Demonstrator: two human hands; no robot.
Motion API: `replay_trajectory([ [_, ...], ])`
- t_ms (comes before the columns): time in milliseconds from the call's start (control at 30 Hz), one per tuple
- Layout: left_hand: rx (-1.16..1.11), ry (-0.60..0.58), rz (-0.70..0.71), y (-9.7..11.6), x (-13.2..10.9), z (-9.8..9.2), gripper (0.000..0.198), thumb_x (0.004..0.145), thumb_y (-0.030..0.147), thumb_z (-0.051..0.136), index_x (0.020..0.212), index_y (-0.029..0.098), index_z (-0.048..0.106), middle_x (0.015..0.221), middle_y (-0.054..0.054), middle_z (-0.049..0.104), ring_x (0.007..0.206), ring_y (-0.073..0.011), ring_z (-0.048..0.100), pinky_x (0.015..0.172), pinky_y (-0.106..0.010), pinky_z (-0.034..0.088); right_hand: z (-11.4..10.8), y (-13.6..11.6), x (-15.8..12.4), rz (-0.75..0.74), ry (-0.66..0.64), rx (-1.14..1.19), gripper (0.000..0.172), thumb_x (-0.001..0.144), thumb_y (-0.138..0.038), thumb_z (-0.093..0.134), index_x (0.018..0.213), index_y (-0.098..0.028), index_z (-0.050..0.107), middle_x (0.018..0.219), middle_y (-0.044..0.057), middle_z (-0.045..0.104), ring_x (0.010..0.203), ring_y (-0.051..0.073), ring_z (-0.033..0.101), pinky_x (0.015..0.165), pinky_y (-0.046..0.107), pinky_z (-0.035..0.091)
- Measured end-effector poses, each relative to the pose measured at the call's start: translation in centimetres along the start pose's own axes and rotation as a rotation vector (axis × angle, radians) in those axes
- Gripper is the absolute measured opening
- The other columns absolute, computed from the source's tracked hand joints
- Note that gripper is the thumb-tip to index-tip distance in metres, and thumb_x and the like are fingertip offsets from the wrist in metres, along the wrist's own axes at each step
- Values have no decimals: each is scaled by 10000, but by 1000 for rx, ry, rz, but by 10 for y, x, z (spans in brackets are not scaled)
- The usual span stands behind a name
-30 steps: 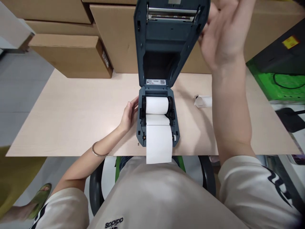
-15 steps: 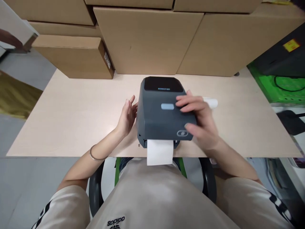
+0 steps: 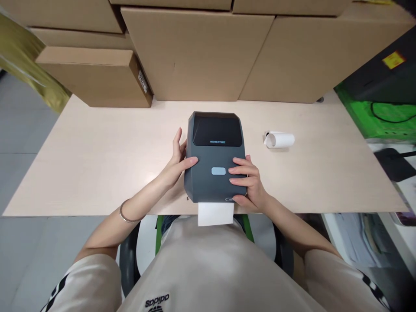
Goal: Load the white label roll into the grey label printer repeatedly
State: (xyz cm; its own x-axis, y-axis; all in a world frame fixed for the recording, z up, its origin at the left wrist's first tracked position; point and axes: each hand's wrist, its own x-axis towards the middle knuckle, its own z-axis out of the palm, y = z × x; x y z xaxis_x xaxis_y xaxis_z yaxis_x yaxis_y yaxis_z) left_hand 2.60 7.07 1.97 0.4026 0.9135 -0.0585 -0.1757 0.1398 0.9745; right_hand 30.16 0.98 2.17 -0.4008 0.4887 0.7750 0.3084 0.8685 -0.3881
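Note:
A dark grey label printer [image 3: 216, 151] sits near the front edge of a pale wooden table [image 3: 97, 151], its lid down. A strip of white paper [image 3: 215, 214] hangs out of its front slot over the table edge. My left hand [image 3: 177, 162] rests against the printer's left side, thumb on the lid, fingers apart. My right hand [image 3: 247, 182] lies on the lid's right front part, fingers pressed flat on it and thumb at the front edge. A small white paper roll [image 3: 279, 139] lies on the table to the right, apart from both hands.
Large cardboard boxes [image 3: 195, 52] stand stacked along the table's back edge, with a lower box [image 3: 94, 78] at the back left. A green and black object [image 3: 383, 108] is at the right. Something yellowish [image 3: 29, 60] shows at the upper left. I sit on a chair.
The printer's lid went from upright and open to fully down. My right hand came down with it and now rests on the lid; my left thumb moved onto the lid.

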Motion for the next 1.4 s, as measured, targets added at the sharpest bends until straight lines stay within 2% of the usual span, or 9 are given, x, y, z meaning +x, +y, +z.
replay_trajectory([
  [167, 52, -46, 39, 9, -4, 11, 1308, 869, 642, 865, 1724, 548, -122, 1878, -1, 182, 1731, -371, 234, 1401, -599, 293, 4, 0, -6, 14, 15, -31, 299, 1068, -418, 589, 1334, -283, 597, 1374, 40, 691, 1563, 194, 530, 1420, 463, 345],
  [400, 62, -41, 89, 11, -6, 12, 1220, 887, 629, 858, 1745, 548, -5, 1864, -8, 254, 1692, -372, 350, 1381, -591, 353, 9, -1, -10, 25, 54, -16, 324, 1042, -380, 562, 1355, -303, 594, 1305, 37, 710, 1449, 220, 613, 1407, 512, 366],
  [800, 160, -24, 138, 12, -8, 13, 1075, 919, 659, 807, 1756, 500, 152, 1889, 20, 199, 1752, -357, 206, 1430, -574, 253, 6, 1, -7, -11, 44, -126, 309, 1021, -426, 536, 1303, -316, 596, 1210, 28, 728, 1312, 233, 689, 1270, 524, 495],
  [900, 330, 72, 292, 8, -13, 7, 937, 947, 683, 756, 1731, 453, 298, 1898, 15, 167, 1774, -380, 100, 1441, -613, 146, 1, 0, -3, -53, 22, -165, 458, 1003, -513, 615, 1396, -280, 601, 1283, 61, 714, 1322, 252, 687, 1240, 515, 517],
  [967, 470, 123, 524, 3, -17, 0, 783, 939, 710, 732, 1637, 455, 484, 1859, 34, 304, 1776, -398, 79, 1435, -653, 57, -2, 0, 0, -66, 24, -181, 585, 998, -550, 632, 1499, -255, 579, 1343, 88, 697, 1327, 262, 684, 1224, 511, 533],
  [1067, 624, -59, 799, -4, -21, -7, 642, 862, 752, 757, 1463, 563, 634, 1553, 91, 703, 1696, -384, 371, 1433, -636, 61, -6, 0, 3, -71, -40, -227, 677, 992, -580, 636, 1582, -263, 545, 1405, 100, 688, 1379, 282, 659, 1233, 518, 535],
  [1167, 801, -288, 958, -6, -20, -6, 684, 841, 717, 764, 1489, 563, 611, 1364, 98, 815, 1510, -327, 628, 1415, -553, 219, -9, -2, 7, -84, -107, -291, 690, 982, -634, 632, 1567, -275, 559, 1425, 97, 694, 1442, 295, 621, 1252, 525, 524],
  [1300, 945, -276, 1165, -3, -16, 2, 728, 840, 639, 767, 1526, 453, 607, 1372, 39, 820, 1416, -310, 707, 1336, -510, 399, -12, -4, 11, -90, -151, -329, 692, 981, -639, 647, 1540, -238, 574, 1435, 108, 694, 1463, 286, 610, 1257, 509, 520],
  [1400, 998, -254, 1108, -1, -17, 4, 721, 818, 647, 768, 1490, 419, 642, 1328, 12, 835, 1323, -326, 763, 1247, -530, 514, -12, -6, 12, -67, -167, -309, 720, 955, -644, 688, 1543, -245, 574, 1448, 115, 688, 1441, 291, 624, 1237, 523, 535],
])
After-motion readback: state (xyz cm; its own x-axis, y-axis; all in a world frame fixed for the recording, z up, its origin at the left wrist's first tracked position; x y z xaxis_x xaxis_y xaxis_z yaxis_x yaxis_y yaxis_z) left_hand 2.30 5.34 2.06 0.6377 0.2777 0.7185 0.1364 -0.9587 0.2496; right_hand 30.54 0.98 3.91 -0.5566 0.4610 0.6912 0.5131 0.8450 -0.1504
